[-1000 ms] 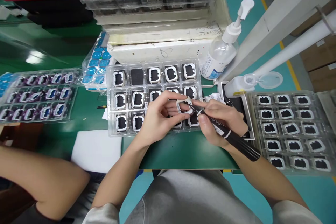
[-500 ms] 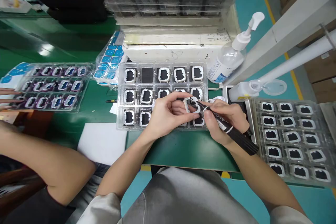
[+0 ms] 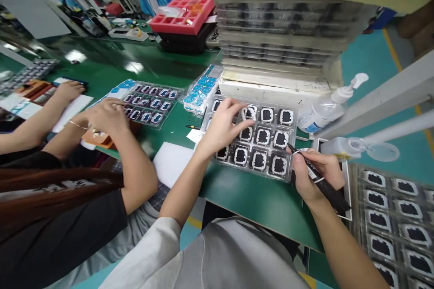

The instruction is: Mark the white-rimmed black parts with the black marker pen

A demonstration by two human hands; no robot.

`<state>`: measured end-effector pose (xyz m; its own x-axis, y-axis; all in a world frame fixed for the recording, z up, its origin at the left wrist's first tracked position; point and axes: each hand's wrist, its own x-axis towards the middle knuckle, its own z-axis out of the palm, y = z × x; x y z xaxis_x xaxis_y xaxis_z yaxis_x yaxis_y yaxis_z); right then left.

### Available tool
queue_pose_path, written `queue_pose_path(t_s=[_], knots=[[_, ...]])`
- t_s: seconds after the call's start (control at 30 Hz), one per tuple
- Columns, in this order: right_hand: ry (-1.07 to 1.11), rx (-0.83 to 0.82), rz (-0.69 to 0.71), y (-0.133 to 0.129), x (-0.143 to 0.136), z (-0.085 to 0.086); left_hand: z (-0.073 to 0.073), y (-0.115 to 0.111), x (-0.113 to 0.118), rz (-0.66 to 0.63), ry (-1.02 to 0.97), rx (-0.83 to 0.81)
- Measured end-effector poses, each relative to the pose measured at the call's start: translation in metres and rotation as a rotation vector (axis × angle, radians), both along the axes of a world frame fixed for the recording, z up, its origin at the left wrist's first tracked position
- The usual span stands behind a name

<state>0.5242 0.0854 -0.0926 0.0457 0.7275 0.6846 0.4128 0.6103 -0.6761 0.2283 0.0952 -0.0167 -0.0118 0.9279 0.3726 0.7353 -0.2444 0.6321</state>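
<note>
My left hand (image 3: 225, 126) reaches over the clear plastic tray (image 3: 251, 170), thumb and fingertips on either side of a small white plastic frame (image 3: 250, 112) in the back row. This frame looks slightly tilted, and the pocket beneath my palm is hidden. Other white frames with dark centres, such as one in the front row (image 3: 259, 160), sit in the pockets. In my right hand (image 3: 315, 171) is a thick black marker pen (image 3: 327, 192), its uncapped tip pointing left at the tray's right edge.
A pump bottle (image 3: 313, 115) and a smaller bottle (image 3: 342, 146) stand right of the tray. Another filled tray (image 3: 389, 207) lies at the right. Stacked trays (image 3: 278, 31) rise behind. To the left are a white sheet (image 3: 172, 165) and a co-worker's hands (image 3: 108, 115) near another tray (image 3: 159, 124).
My left hand has moved from the marker tip to the tray's back row. My right hand has drawn the marker away to the right. The view has swung left, showing more co-workers.
</note>
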Motion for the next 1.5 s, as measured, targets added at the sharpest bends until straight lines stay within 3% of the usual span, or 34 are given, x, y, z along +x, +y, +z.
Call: queue_pose_path(t_s=[0.1,0.2,0.43,0.67,0.97,1.23,1.4,1.5], knots=[[-0.030,0.074,0.012,-0.001,0.000,0.000,0.006,0.015,-0.031,0.087,0.243,-0.088],[-0.047,0.068,0.032,0.000,0.001,-0.001,0.004,0.028,-0.052,0.058,0.374,-0.196],[-0.145,0.147,-0.024,0.006,0.002,-0.001,-0.007,0.031,-0.069,-0.025,0.362,-0.198],[-0.127,0.222,-0.006,0.004,-0.002,0.007,-0.003,0.028,-0.061,0.105,0.219,-0.158],[-0.125,0.217,-0.007,0.005,-0.002,0.006,0.006,0.029,-0.035,0.151,0.374,-0.161],[-0.147,0.154,-0.050,0.003,0.002,0.000,0.004,0.027,-0.033,0.168,0.485,-0.182],[-0.135,0.153,-0.042,0.004,0.000,0.003,0.010,0.027,-0.020,0.282,0.515,-0.149],[-0.136,0.174,-0.031,0.004,-0.002,0.007,0.016,0.034,-0.007,0.168,0.474,-0.112]])
